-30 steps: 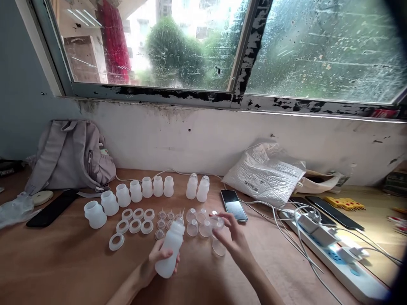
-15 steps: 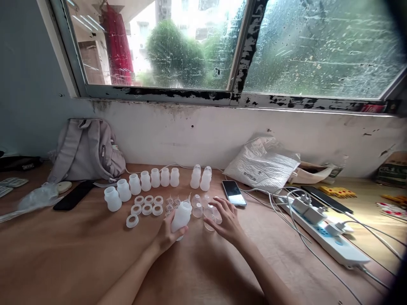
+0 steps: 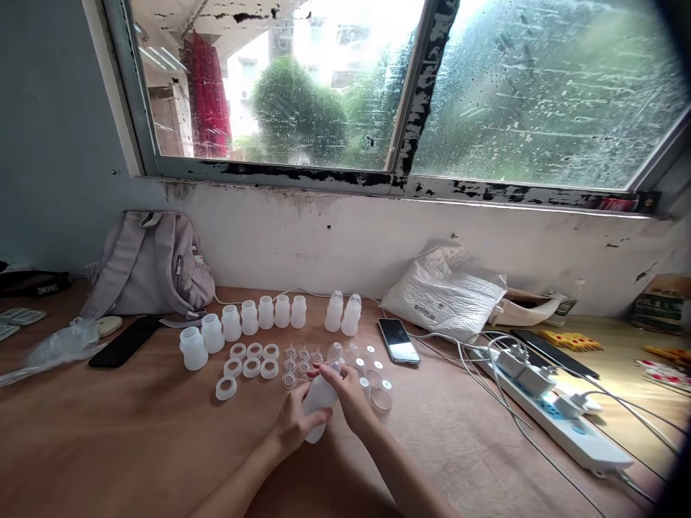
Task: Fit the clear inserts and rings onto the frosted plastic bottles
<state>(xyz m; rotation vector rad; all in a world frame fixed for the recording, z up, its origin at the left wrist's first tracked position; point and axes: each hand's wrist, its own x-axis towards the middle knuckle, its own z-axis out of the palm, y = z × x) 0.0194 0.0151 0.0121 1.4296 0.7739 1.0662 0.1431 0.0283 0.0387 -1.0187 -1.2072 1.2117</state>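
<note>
My left hand [image 3: 291, 426] grips the body of a white plastic bottle [image 3: 317, 400] just above the wooden table [image 3: 134, 446]. My right hand [image 3: 348, 394] is closed over the bottle's top, where a clear cap [image 3: 335, 354] sits. Beyond the hands lie white rings [image 3: 251, 360], small clear nipples [image 3: 298, 360] and clear caps [image 3: 378, 385]. A curved row of open white bottles [image 3: 242, 320] stands behind them, and two capped bottles [image 3: 342, 315] stand further right.
A grey backpack [image 3: 151, 262] leans on the wall at left, with a black phone [image 3: 124, 342] and a plastic bag [image 3: 54, 345] near it. At right are a phone [image 3: 398, 340], a white padded bag [image 3: 445, 291], a power strip [image 3: 561, 424] with cables, and another dark phone [image 3: 556, 345].
My right hand left the loose clear caps and came onto the top of the bottle. My left hand drew the bottle nearer to me. The camera view shifted slightly.
</note>
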